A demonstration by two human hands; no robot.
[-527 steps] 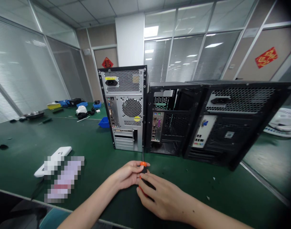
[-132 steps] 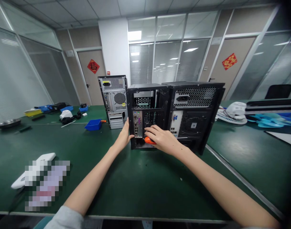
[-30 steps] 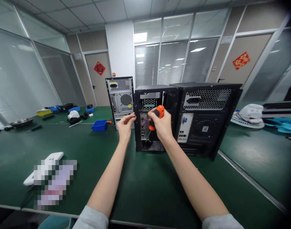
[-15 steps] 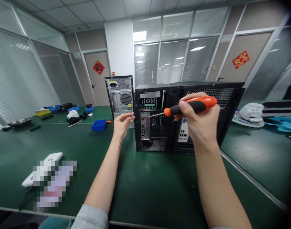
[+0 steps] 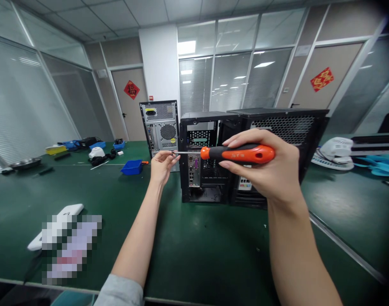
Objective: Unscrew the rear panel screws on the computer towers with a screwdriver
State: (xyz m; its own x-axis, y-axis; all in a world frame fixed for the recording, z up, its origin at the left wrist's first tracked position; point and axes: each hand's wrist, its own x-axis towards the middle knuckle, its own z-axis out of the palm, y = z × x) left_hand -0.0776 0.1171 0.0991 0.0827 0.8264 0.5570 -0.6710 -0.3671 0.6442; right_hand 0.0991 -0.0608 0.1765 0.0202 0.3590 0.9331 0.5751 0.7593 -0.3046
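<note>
My right hand (image 5: 274,170) is closed round the orange and black handle of a screwdriver (image 5: 245,154), held nearly level with its shaft pointing left. The screwdriver tip reaches the fingertips of my left hand (image 5: 161,166), which are pinched together. Whatever small piece they hold is too tiny to make out. Just behind the shaft stands an open black computer case (image 5: 184,182), its back side facing me. A metal port panel (image 5: 196,175) with a purple connector shows in it, partly covered by the screwdriver.
Another computer tower (image 5: 160,112) stands behind my left hand, and a black case (image 5: 277,111) stands at right, partly behind my right hand. A blue tray (image 5: 132,167) is left of them. A white device (image 5: 62,223) lies front left on the green table (image 5: 197,246).
My right hand has drawn the screwdriver away from the port panel, levelled it and brought its tip left to my left fingertips. My left hand has barely moved.
</note>
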